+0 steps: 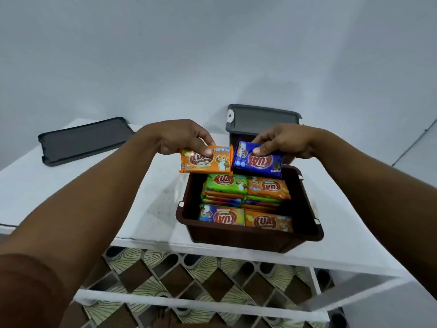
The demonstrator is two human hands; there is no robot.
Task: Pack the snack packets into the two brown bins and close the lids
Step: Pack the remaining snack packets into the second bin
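An open brown bin point(236, 237) stands on the white table, holding several stacked snack packets point(246, 202) in green, orange and blue. My left hand point(179, 136) pinches an orange packet point(205, 160) above the bin's far left corner. My right hand point(281, 140) pinches a blue packet point(257, 162) above the bin's far edge, right beside the orange one. Behind them a second bin point(238, 136) stands with a grey lid point(262, 117) on it, mostly hidden by my hands.
A loose grey lid point(82, 140) lies flat at the table's far left. The white table point(71, 181) ends at a front edge just before the brown bin; a patterned tile floor point(189, 275) shows below. A pale wall closes the back.
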